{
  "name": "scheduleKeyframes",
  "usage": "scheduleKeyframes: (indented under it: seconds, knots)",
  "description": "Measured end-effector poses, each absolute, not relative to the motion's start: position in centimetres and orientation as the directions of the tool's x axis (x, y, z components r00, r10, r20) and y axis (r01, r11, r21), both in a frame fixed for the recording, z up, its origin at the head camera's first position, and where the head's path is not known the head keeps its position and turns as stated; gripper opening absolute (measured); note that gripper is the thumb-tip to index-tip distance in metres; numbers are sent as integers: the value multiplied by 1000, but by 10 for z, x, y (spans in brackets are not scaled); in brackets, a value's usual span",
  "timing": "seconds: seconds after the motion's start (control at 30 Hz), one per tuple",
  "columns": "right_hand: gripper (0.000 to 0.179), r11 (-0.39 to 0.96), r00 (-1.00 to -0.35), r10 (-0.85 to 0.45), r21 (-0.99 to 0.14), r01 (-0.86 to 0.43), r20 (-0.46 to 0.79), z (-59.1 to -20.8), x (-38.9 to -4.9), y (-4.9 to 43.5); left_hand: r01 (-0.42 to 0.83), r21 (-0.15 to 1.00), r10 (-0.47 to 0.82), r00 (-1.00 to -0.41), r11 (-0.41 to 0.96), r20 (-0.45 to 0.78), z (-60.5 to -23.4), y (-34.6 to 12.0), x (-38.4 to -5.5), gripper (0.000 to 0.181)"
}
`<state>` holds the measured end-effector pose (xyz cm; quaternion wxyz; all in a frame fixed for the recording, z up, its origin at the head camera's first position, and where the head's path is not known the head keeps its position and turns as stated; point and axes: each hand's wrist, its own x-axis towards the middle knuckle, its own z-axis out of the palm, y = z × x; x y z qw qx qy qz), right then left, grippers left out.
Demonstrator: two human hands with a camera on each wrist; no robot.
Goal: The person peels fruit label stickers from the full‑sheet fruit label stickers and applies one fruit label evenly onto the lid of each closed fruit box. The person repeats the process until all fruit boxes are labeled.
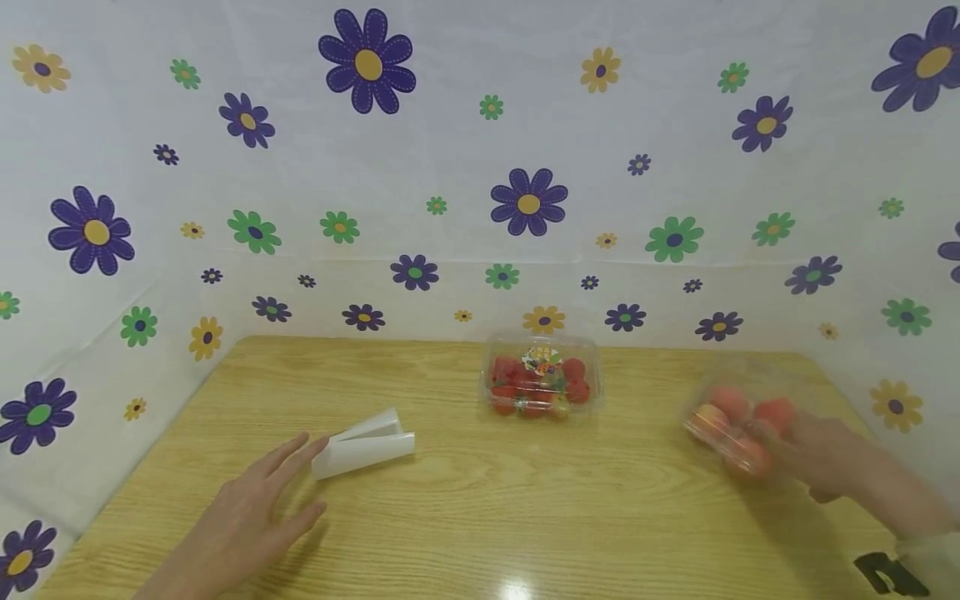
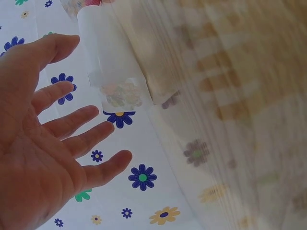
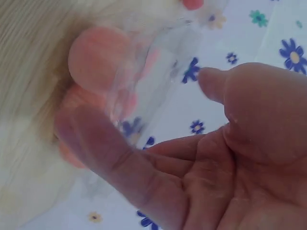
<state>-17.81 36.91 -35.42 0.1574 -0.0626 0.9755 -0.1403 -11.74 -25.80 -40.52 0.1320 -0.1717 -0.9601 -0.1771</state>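
My left hand (image 1: 247, 504) is spread at the left of the table, its fingertips right at the near end of a white, loosely rolled sheet (image 1: 363, 454). In the left wrist view that sheet (image 2: 108, 48) stands just beyond the spread fingers, and a patch of faint coloured print shows at its end. At the right, my right hand (image 1: 832, 454), blurred, reaches onto a clear plastic box of peaches (image 1: 731, 425). Seen from the right wrist, the index finger (image 3: 115, 153) lies extended across the peaches (image 3: 98, 60), while the thumb stands apart from the box.
A clear lidded box of strawberries (image 1: 536, 387) with a printed label sits at the back middle of the wooden table (image 1: 480, 517). White cloth (image 1: 450, 158) with flower prints hangs behind and along both sides. Part of the right sleeve (image 1: 926, 562) shows at the lower right.
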Motion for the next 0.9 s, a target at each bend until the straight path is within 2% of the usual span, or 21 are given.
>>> scheduleKeyframes:
  seconds: [0.03,0.13,0.2,0.3,0.4,0.5,0.7,0.77,0.9]
  knots:
    - [66,935,-950,-92,-354,20,-298,-351,-177,365,383,293,286,-902,876,323,-405,-258,-117,72]
    - [67,947,-960,-83,-320,7,-266,-348,-176,358,387,296,288,-900,873,326,-406,-259,-117,72]
    - [59,957,-971,-82,-291,-13,-226,-346,-177,357,383,300,286,-903,873,321,-406,-259,-116,71]
    - [57,969,-984,-88,-243,-47,-158,-342,-181,366,381,304,285,-905,873,316,-407,-259,-116,70]
    - [67,977,-993,-67,-206,-45,-101,-337,-191,382,390,306,286,-899,869,332,-407,-260,-115,70]
    - [83,978,-994,-32,-208,-9,-105,-338,-202,398,399,307,289,-893,864,346,-408,-262,-115,70]
    - [99,885,-934,-61,-452,113,-352,-363,-217,424,331,241,262,-924,912,278,-406,-264,-116,72]
    - [93,831,-914,-84,-535,156,-396,-372,-217,429,295,189,244,-937,937,251,-406,-264,-116,74]
    - [74,731,-905,-129,-656,190,-405,-382,-215,432,255,117,224,-947,960,229,-406,-263,-116,80]
